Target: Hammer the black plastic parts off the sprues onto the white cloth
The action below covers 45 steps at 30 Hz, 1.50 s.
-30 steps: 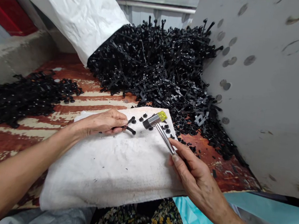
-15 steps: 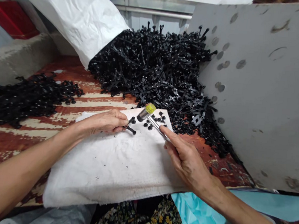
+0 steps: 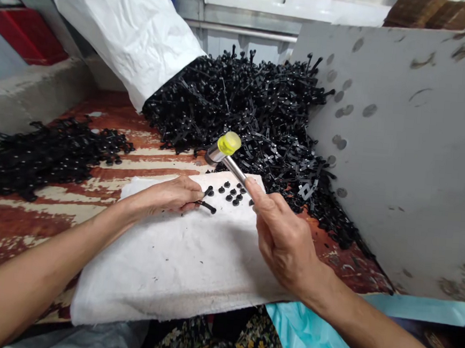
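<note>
My right hand [image 3: 282, 231] is closed around the metal handle of a small mallet [image 3: 235, 169] with a yellow, see-through face. The mallet's head is raised above the far edge of a white cloth [image 3: 160, 275]. My left hand [image 3: 178, 194] pinches a black jointed plastic part [image 3: 206, 206], whose two arms spread apart toward the right. One arm end lies over a small black round piece on the cloth. Several more black round pieces [image 3: 235, 201] with short stubs stand on the cloth between the hands.
A large heap of black parts [image 3: 258, 101] spills from a white sack [image 3: 126, 31] at the back. To the left lies a smaller pile of black jointed parts [image 3: 52, 154]. A grey spotted board [image 3: 402, 171] stands along the right. Turquoise plastic [image 3: 304, 335] hangs below the table edge.
My right hand has lifted the mallet up and slightly left, away from the round pieces. The left hand keeps its pinch on the black part. The camera view has tilted slightly upward.
</note>
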Motion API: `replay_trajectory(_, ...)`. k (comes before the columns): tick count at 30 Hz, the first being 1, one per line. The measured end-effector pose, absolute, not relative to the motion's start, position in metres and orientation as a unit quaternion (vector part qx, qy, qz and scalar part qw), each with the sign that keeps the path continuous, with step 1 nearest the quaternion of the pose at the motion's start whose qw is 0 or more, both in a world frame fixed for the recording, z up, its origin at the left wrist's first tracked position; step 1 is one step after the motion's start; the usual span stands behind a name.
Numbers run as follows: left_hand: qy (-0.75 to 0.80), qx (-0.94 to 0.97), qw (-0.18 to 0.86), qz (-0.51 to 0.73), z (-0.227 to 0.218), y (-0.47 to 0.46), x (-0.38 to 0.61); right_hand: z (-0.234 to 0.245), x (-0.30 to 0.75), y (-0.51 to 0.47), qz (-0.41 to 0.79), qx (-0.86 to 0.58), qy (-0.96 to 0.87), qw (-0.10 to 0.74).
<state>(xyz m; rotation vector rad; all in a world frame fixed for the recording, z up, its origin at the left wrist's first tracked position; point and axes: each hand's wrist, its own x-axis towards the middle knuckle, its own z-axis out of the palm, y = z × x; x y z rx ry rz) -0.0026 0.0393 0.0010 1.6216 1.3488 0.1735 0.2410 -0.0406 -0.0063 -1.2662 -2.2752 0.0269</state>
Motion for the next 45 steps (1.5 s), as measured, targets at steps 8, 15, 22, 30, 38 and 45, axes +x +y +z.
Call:
replay_trajectory(8, 0.558, 0.649, 0.509, 0.085, 0.001, 0.036, 0.000, -0.006, 0.237, -0.042, 0.026, -0.472, -0.846, 0.246)
replay_trajectory(15, 0.596, 0.596, 0.531, 0.085, 0.003, 0.036, 0.004, -0.001, 0.238, -0.038, 0.071, -0.505, -0.849, 0.138)
replay_trajectory(22, 0.580, 0.542, 0.596, 0.119, 0.012, 0.035, 0.000, -0.006, 0.252, -0.051, 0.151, -0.418, -0.778, 0.443)
replay_trajectory(30, 0.603, 0.408, 0.631, 0.267, 0.019, 0.040, 0.020, -0.033, 0.267, -0.070, 0.397, -0.516, -0.572, 0.499)
replay_trajectory(38, 0.604, 0.339, 0.665, 0.279, 0.014, 0.040, 0.033, -0.033, 0.268, -0.073, 0.452, -0.514, -0.524, 0.507)
replay_trajectory(45, 0.634, 0.325, 0.651, 0.262, 0.015, 0.043, 0.038, -0.033, 0.268, -0.072, 0.453, -0.511, -0.527, 0.506)
